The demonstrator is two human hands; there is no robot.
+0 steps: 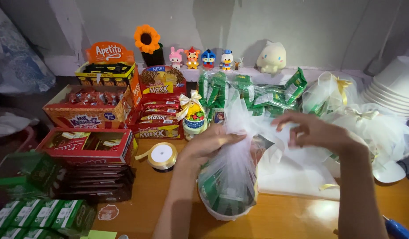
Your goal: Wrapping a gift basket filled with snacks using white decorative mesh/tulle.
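Two hands work at one white tulle bundle (233, 163), a bowl of green packets wrapped in sheer netting that stands on the wooden table (284, 217), just in front of the person. The left hand (209, 144) is clenched around the gathered neck of the netting above the bowl, which keeps the loose fabric bunched and the wrap closed. The right hand (312, 130), to the right of the bundle, pinches a stretch of the netting between fingers and thumb and draws it sideways, seemingly to pull the folds taut. Just left of the bundle lies a spool of gold ribbon (161, 156), within easy reach. Beyond the bundle sit heaps of green packets (240, 90), with finished wrapped bundles (372, 124) to its right. Farther left of it stand red snack boxes (87, 144), and behind everything a row of small toy figures (200, 58) lines the wall.
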